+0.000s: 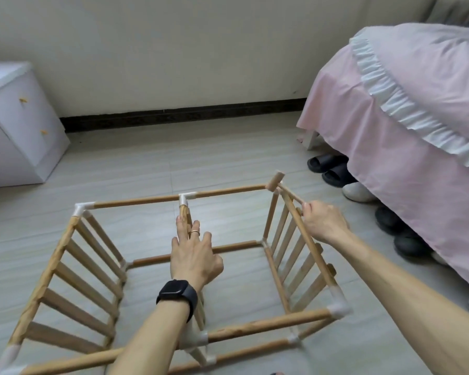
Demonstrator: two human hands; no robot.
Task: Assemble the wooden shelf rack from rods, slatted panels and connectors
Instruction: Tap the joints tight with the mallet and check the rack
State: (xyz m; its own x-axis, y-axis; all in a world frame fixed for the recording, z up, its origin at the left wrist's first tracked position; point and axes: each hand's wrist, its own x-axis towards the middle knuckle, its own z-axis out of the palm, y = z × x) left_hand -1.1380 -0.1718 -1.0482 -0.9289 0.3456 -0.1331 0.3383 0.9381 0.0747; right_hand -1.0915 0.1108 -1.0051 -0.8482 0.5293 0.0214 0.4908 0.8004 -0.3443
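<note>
A half-built wooden rack (173,266) sat on a pale tiled floor (214,158), filling the lower centre of the frame. It formed an open box of rods (136,201) joined by white connectors (83,208) at the corners. A slatted panel (76,282) made its left side, another slatted panel (298,255) its right, and a middle panel ran from the far top rod toward the viewer, mostly hidden under the left arm.

The left hand (194,255), with a ring on one finger and a black watch (177,295) on the wrist, lay flat along the top of the middle panel, fingers spread and extended, pressing down rather than clamped. Its fingertips reached close to the white connector (186,197) at the middle of the far top rod.

The right hand (322,221), at centre right, was closed around the handle of a small wooden mallet (275,182). The mallet head sat at the rack's far right top corner; whether it touched the corner could not be told.

A white cabinet (16,123) stood at the upper left against the wall. A bed (417,117) with a pink cover and white frill filled the upper right. Dark and light slippers (333,169) lay on the floor along the bed's edge, just right of the rack.
</note>
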